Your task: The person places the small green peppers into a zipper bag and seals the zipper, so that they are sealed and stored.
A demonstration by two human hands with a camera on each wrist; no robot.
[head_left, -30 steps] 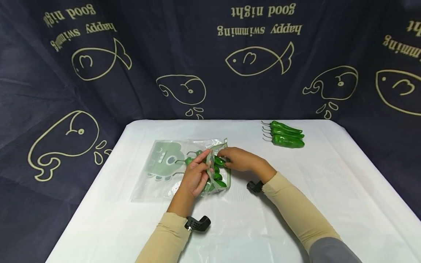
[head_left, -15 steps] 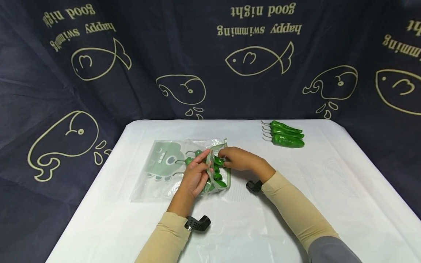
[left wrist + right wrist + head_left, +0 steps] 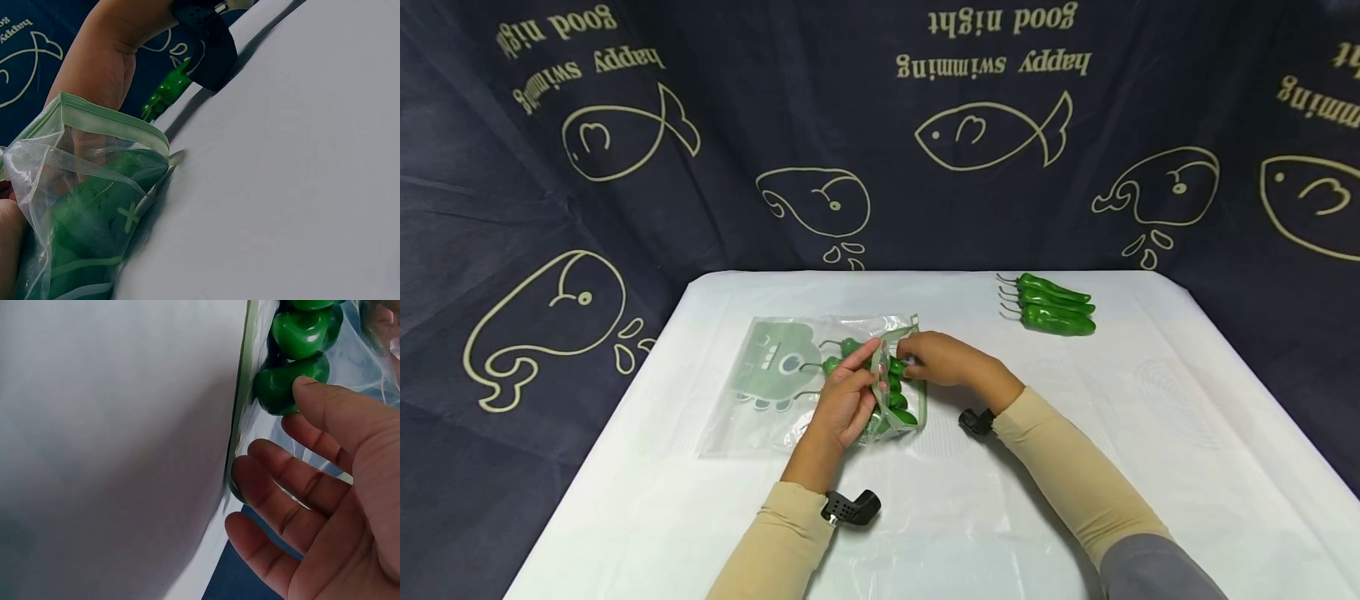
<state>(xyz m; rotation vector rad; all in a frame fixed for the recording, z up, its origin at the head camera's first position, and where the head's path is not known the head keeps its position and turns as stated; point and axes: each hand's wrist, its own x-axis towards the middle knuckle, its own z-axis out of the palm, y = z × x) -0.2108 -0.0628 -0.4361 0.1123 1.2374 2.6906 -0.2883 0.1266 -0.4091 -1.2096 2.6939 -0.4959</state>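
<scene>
Several far-right peppers (image 3: 1048,305) are cropped from right-wrist view; bag (image 3: 767,358) is pinched by left hand (image 3: 842,404), bagged pepper (image 3: 275,390) by right hand (image 3: 947,358); white table (image 3: 1000,517) is backed by dark cloth (image 3: 850,108).

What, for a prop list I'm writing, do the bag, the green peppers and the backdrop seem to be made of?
Bag: apparently thin, glossy plastic; it is see-through and creased.
Green peppers: smooth, glossy, with bright highlights; real flesh or moulded plastic, I can't tell.
Backdrop: probably matte cloth, as it hangs in soft folds.
</scene>
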